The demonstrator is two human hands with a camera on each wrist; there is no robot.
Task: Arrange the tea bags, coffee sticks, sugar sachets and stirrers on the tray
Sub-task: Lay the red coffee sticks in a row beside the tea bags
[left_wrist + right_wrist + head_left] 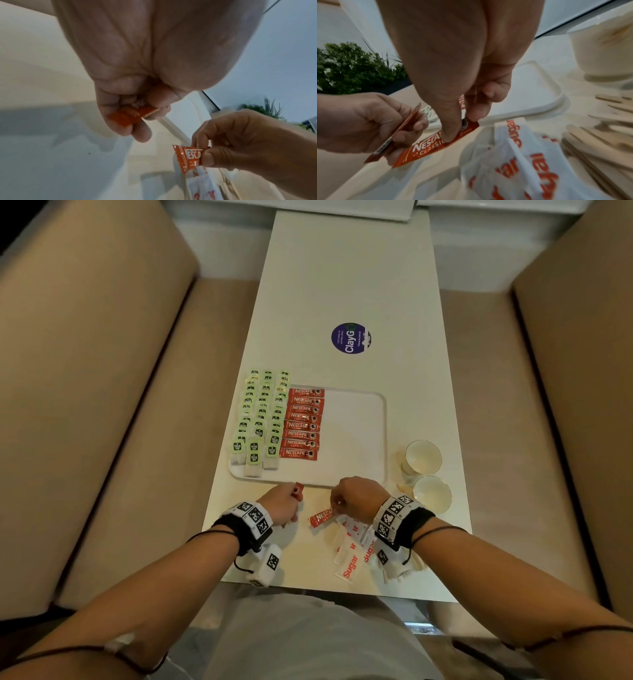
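A white tray (356, 426) holds three columns of green tea bags (260, 419) on its left part and a column of red coffee sticks (303, 422) beside them. Just in front of the tray, my left hand (284, 503) grips one red coffee stick (128, 116) in its curled fingers. My right hand (356, 498) pinches the end of another red coffee stick (322, 517) that lies slanted on the table. White sugar sachets (352, 553) lie heaped under my right wrist. Wooden stirrers (594, 136) lie to the right of the sachets.
Two empty white cups (423, 457) (432, 494) stand right of the tray. A round purple sticker (351, 338) sits farther up the narrow white table (342, 285). Beige sofa seats (102, 371) flank the table on both sides.
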